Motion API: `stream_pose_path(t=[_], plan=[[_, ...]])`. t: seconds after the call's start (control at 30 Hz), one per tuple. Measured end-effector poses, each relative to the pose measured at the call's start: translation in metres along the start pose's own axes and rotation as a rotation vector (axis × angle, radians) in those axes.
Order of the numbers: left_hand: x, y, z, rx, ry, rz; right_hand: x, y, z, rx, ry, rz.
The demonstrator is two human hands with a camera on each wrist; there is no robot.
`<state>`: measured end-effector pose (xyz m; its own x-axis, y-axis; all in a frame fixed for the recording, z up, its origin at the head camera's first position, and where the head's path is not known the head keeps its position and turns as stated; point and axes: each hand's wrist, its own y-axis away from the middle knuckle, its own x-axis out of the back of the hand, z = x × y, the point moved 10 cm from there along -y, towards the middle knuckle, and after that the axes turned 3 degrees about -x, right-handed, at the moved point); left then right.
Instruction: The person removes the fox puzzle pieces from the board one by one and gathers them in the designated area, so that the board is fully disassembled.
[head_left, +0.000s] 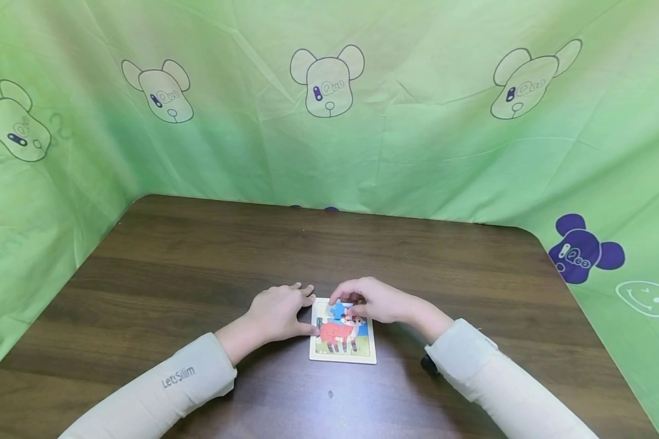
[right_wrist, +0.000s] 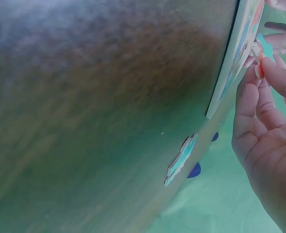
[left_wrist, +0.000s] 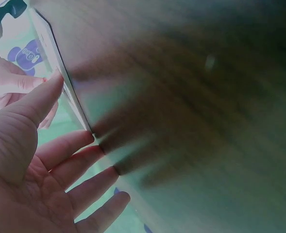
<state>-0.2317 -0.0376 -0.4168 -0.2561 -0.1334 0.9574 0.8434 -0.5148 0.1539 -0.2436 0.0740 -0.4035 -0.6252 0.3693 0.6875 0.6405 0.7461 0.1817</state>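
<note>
A small framed jigsaw puzzle [head_left: 334,334], showing a reddish four-legged animal, lies on the table. Beside its left edge is my left hand [head_left: 279,312], fingers spread and fairly straight, the thumb at the frame. In the left wrist view, the thumb and index fingertips [left_wrist: 87,136] sit right at that edge. My right hand [head_left: 376,300] pinches a jigsaw piece [right_wrist: 265,48] between thumb and fingers, over the upper part of the puzzle. This piece is blue with some orange-red, and the fingers cover part of it.
A loose blue-green puzzle piece [right_wrist: 182,158] lies on the table near the frame in the right wrist view; the right hand hides it in the head view. The brown wooden table [head_left: 208,256] ends at a green printed curtain [head_left: 241,152] at the back and sides.
</note>
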Motion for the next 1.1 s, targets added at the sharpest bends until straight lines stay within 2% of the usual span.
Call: stream_pose_path(t=[0.2, 0.8, 1.1], plan=[[0.001, 0.001, 0.001, -0.004, 0.002, 0.012, 0.005, 0.005, 0.003, -0.016, -0.043, 0.037], [0.002, 0.001, 0.001, 0.002, -0.001, 0.003, 0.025, 0.023, 0.008, -0.018, -0.025, 0.119], [0.001, 0.002, 0.001, -0.002, -0.007, 0.003, 0.037, 0.038, 0.019, -0.032, -0.029, 0.174]])
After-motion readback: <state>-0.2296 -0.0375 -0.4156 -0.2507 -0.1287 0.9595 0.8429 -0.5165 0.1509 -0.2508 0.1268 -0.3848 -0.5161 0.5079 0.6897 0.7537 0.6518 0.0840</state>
